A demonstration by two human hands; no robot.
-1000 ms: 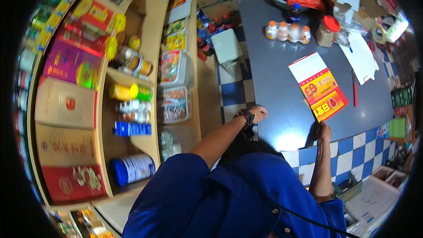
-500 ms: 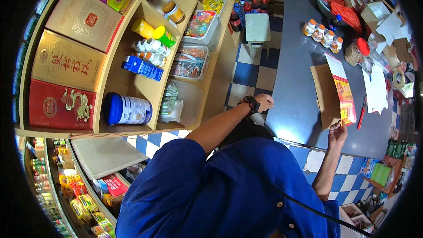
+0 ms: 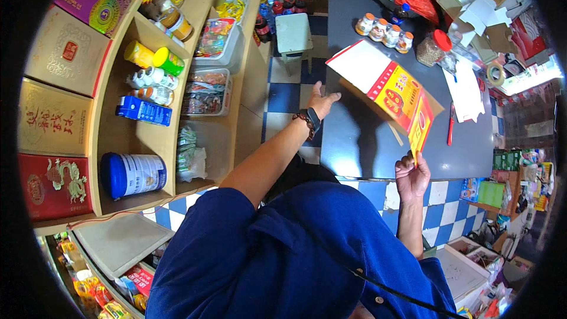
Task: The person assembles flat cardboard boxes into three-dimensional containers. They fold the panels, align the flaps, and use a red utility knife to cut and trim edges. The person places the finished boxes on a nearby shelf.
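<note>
A flattened cardboard carton point(image 3: 397, 95), printed red and yellow with a white flap and a brown inner side, is tilted up over the dark grey table point(image 3: 348, 29). My right hand point(image 3: 413, 177) pinches its lower corner near the table's front edge. By the table's left edge my left hand point(image 3: 323, 103), empty, reaches forward with thumb and fingers apart. A dark watch point(image 3: 314, 120) and a beaded bracelet are on that wrist. The carton's shadow falls on the tabletop between my hands.
Small orange-capped bottles point(image 3: 384, 32) and a red-lidded jar point(image 3: 433, 47) stand at the table's back. A red pen point(image 3: 450, 124) and white paper point(image 3: 463, 91) lie to the right. A stool point(image 3: 293, 32) stands beyond my left hand; shelves of boxes and tubs point(image 3: 133, 174) line the left.
The carton has risen off the table and turned, its white flap swinging left. My left hand has stretched forward and spread its fingers. The view has swung right.
</note>
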